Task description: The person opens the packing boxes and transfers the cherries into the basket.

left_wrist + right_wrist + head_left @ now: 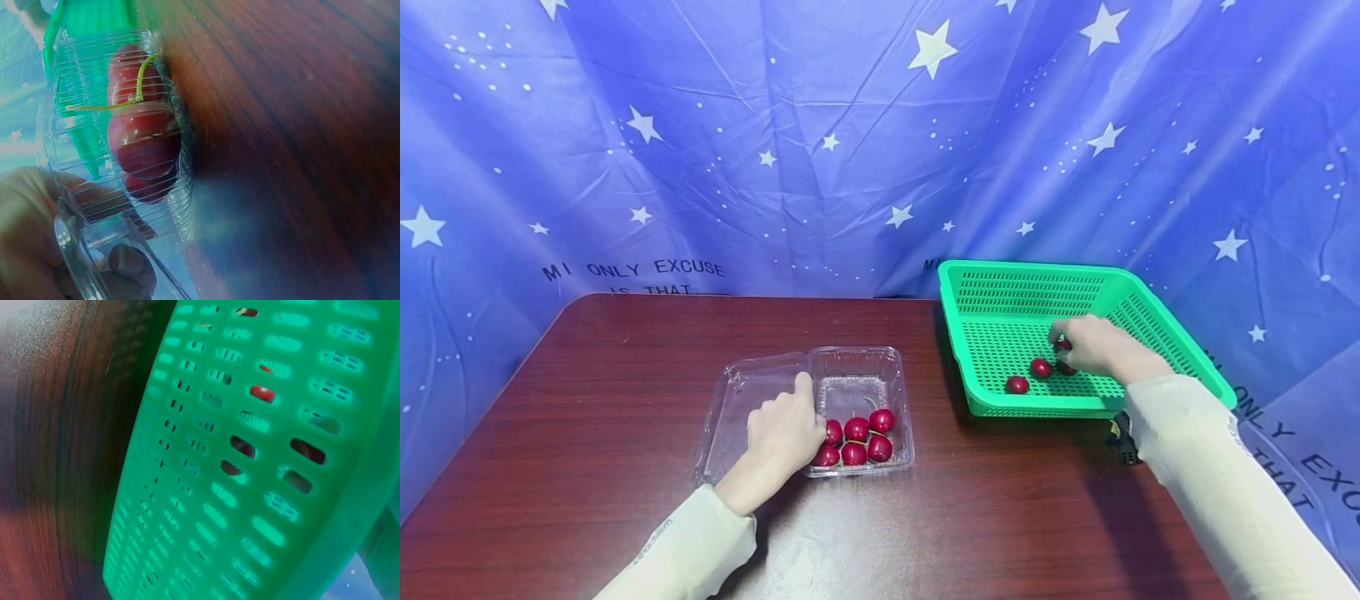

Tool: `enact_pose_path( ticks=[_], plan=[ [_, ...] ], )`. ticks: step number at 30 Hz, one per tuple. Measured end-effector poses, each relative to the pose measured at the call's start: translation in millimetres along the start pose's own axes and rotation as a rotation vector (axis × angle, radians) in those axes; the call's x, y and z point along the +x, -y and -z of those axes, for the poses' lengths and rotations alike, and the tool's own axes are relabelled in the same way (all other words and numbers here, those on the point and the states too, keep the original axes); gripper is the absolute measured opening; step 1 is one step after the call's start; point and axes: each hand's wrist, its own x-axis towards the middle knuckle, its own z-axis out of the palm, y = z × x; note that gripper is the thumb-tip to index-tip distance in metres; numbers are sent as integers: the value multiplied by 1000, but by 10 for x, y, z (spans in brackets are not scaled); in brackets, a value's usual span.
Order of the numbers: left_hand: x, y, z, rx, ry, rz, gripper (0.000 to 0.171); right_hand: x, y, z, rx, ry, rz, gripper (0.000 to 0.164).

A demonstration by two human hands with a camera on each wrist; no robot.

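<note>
My left hand (785, 429) grips the hinge-side edge of a clear plastic clamshell box (907, 433), its fingers seen through the plastic in the left wrist view. Several dark red cherries (880, 448) lie in the near half of the box; one shows a green stem (139, 84) through the wall. Over at the right, my right hand (1093, 343) reaches into a green plastic basket (1037, 406) and pinches a cherry (1062, 344) at the fingertips. Another cherry (1065, 367) sits just below that hand, partly hidden. Two more cherries, the nearer one (1017, 384) included, lie beside it.
The box's clear lid (737, 417) lies folded open to the left on the brown wooden table (625, 375). A blue star-printed cloth (820, 167) hangs behind the table. In the right wrist view the basket's slotted wall (206, 487) hides most of the hand.
</note>
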Motion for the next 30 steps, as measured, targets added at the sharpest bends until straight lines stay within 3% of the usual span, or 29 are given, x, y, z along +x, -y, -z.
enact_pose_path(
  ticks=[30],
  plan=[
    [6,8,-9,-9,2,5,31,23,-42,-87,-37,19,12,29]
  ],
)
